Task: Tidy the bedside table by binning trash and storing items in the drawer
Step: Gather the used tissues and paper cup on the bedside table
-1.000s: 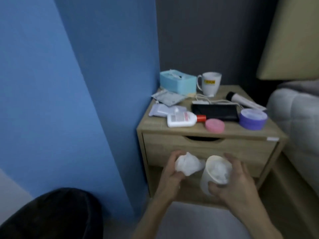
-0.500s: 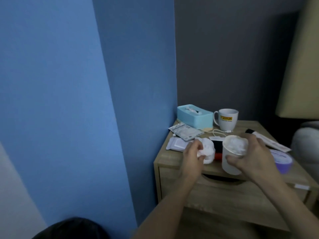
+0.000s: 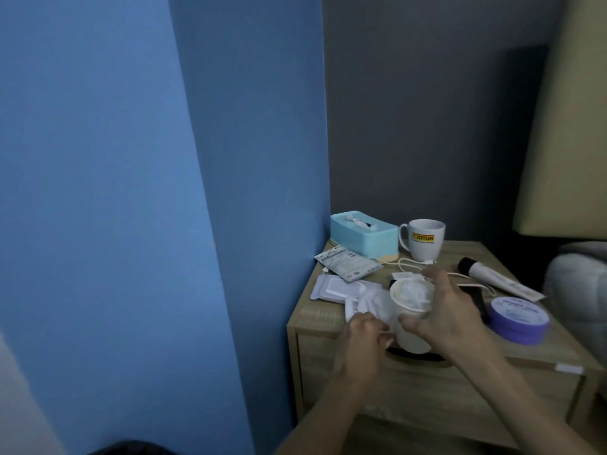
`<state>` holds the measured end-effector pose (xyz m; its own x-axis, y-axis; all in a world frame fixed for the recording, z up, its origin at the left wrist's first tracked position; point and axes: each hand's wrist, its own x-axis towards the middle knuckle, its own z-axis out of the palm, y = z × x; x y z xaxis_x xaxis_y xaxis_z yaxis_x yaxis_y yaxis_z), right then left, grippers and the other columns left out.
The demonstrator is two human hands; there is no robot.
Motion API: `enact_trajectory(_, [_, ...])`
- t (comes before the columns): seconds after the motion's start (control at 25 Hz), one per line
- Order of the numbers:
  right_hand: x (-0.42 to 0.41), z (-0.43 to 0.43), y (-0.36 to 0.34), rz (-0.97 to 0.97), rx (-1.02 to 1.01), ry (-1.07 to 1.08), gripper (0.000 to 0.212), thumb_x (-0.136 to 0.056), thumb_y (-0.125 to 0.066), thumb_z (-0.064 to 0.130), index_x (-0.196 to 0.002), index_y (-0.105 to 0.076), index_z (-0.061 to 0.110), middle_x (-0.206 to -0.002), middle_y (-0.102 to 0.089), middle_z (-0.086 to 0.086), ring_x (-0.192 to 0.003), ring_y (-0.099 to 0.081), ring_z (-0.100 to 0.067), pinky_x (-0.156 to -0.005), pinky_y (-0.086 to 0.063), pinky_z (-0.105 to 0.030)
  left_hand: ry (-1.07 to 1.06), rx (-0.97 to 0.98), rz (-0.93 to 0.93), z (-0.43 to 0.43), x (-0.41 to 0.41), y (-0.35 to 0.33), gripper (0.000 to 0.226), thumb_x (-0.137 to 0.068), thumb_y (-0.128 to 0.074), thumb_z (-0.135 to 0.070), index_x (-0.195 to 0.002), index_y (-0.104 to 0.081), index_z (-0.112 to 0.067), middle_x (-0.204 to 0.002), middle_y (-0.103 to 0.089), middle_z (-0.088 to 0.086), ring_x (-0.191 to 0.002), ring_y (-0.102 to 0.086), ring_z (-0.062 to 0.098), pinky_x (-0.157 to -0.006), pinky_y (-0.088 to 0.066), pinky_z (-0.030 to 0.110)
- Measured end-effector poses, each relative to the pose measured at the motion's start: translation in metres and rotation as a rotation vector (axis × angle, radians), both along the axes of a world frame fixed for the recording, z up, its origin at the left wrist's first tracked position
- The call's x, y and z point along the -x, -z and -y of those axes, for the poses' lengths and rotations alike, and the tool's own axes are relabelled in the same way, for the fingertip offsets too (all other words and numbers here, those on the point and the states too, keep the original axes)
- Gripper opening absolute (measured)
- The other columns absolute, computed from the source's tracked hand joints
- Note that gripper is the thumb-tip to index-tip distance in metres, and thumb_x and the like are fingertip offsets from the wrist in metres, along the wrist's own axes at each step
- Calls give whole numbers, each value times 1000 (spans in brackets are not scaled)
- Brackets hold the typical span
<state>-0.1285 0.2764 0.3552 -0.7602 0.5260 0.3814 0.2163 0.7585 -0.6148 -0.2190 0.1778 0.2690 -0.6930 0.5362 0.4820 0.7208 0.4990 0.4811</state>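
Left hand (image 3: 363,336) pinches a crumpled white tissue (image 3: 377,305) against the side of the paper cup (image 3: 410,320), fingers closed on it. Right hand (image 3: 450,310) wraps that cup, which holds more tissue. Beyond the left hand lie flat white packets (image 3: 338,289); past the right, a purple tin (image 3: 519,318) sits on the worktop (image 3: 315,318).

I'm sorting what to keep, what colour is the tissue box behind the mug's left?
Light turquoise blue, with a cream base; the tissue box shows clearly in the head view.
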Motion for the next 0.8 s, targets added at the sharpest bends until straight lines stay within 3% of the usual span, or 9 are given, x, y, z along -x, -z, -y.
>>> enact_trajectory(0.2, [11, -12, 2, 27, 37, 9, 77, -63, -77, 20, -127, -37, 10, -124, -55, -19, -111, -53, -36, -86, -45, -37, -86, 98, 16, 4, 10, -12, 31, -93, -47, -18, -112, -67, -6, -119, -64, 9, -105, -61, 22, -89, -49, 32])
enact_trajectory(0.32, [19, -24, 4, 0, 36, 17, 74, -65, -76, 18, -127, -37, 10, -123, -56, -18, -109, -55, -35, -84, -46, -38, -99, 79, -166, 6, 21, -8, 38, -92, -38, -17, -115, -67, -9, -123, -64, 3, -111, -60, 18, -95, -42, 20])
enact_trajectory(0.4, [23, -31, 6, -10, 34, 25, 73, -67, -75, 19, -128, -36, 11, -123, -57, -18, -108, -56, -35, -83, -48, -39, -29, 199, -24, 4, 24, -11, 41, -97, -36, -20, -134, -50, -9, -143, -47, 6, -130, -42, 23, -109, -28, 26])
enact_trajectory(0.48, [27, -35, 7, 0, 38, 27, 72, -68, -74, 21, -129, -36, 11, -122, -58, -19, -107, -56, -35, -84, -49, -41, 0, 256, 163, 1, 29, -11, 41, -98, -40, -22, -136, -43, -11, -145, -43, 8, -132, -36, 26, -108, -27, 32])
enact_trajectory(0.64, [24, -41, 6, 74, -100, 27, 80, -71, -70, 42, -135, -32, 14, -140, -43, -14, -125, -42, -31, -96, -43, -43, -17, -60, 297, -1, 26, -17, 26, -90, -57, -23, -113, -53, -12, -126, -50, 8, -114, -50, 22, -93, -40, 29])
enact_trajectory(0.72, [13, -40, 7, 35, -218, 16, 87, -72, -63, 55, -140, -27, 15, -153, -25, -9, -139, -24, -27, -106, -32, -46, -15, -153, 323, 3, 17, -19, 29, -88, -55, -32, -112, -51, -16, -123, -44, 4, -112, -49, 19, -94, -43, 31])
enact_trajectory(0.8, [-3, -36, 15, -39, -327, -11, 83, -76, -48, 62, -142, -27, 16, -156, -20, -6, -143, -16, -25, -111, -27, -47, -47, -193, 244, 8, 5, -22, 43, -82, -44, -46, -116, -46, -21, -125, -37, 1, -114, -44, 15, -97, -42, 36])
